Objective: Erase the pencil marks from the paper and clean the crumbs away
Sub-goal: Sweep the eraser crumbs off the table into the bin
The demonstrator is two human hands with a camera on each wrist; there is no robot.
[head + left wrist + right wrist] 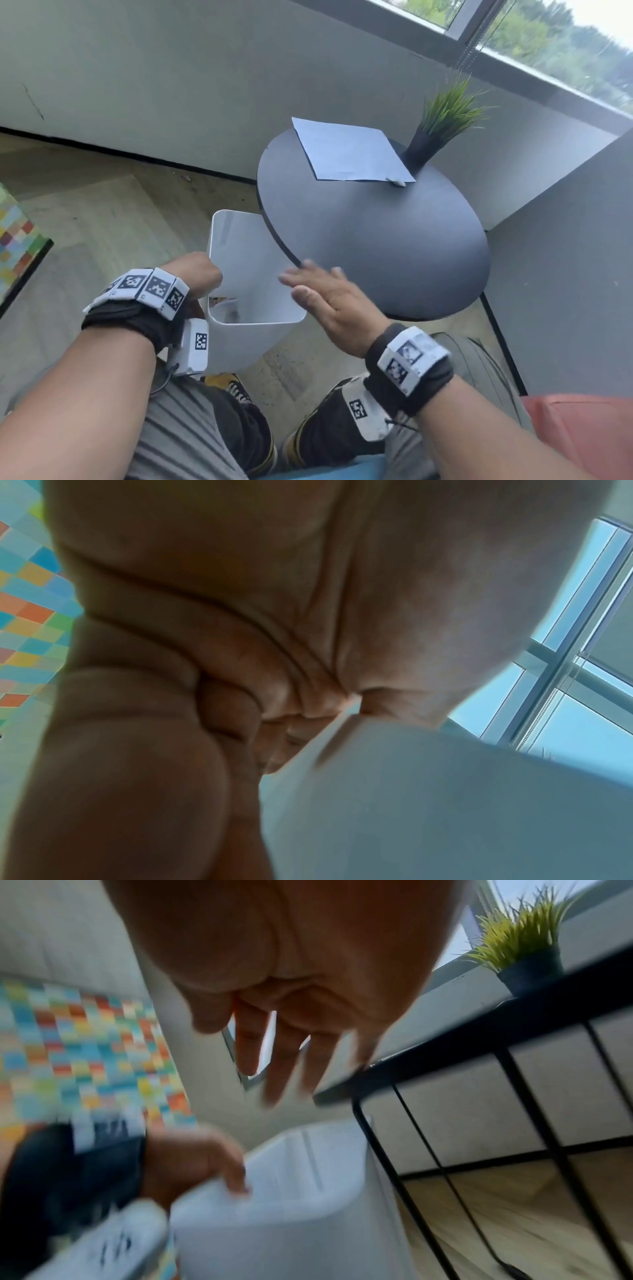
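Bin [239, 267] rim pinched in the left hand [197, 274] grip wants to sit snug under the desk [394, 240] edge, right hand [329, 301] spread flat brushing crumbs in, paper [349, 150] back by the plant [445, 113]

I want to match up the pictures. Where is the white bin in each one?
Head view: the white bin sits low and centre-left, tilted under the edge of the round table, with the left hand gripping its rim.
Left wrist view: the bin wall fills the lower right.
Right wrist view: the bin is at bottom centre.
Shared landmark: the left hand gripping the rim appears in all three views.
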